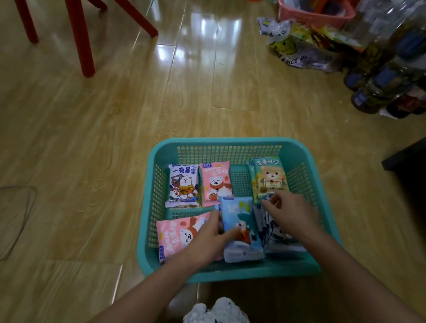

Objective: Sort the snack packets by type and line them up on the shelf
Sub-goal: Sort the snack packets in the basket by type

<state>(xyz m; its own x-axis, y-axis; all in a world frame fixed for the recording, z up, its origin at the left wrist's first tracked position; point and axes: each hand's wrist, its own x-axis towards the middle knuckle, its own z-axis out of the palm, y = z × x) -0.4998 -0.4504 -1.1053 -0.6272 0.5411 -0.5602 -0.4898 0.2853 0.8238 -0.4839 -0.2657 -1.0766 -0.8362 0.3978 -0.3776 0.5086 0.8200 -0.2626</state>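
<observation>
A teal plastic basket (236, 144) sits on the wooden floor and holds several snack packets. At the back lie a white-purple bear packet (184, 184), a pink bear packet (217, 180) and a green bear packet (270, 178). A second pink packet (176, 232) lies front left, and a white-blue packet (275, 231) lies at the right under my forearm. My left hand (207, 239) grips a blue packet (240, 223) in the middle. My right hand (291, 212) pinches the lower edge of the green packet with fingertips.
Red chair legs (75, 23) stand at the back left. A pink basket (315, 9), a plastic bag of packets (300, 45) and several bottles (389, 72) crowd the back right. A dark object (419, 155) lies to the right. A thin wire loop (6, 222) rests on the floor at left.
</observation>
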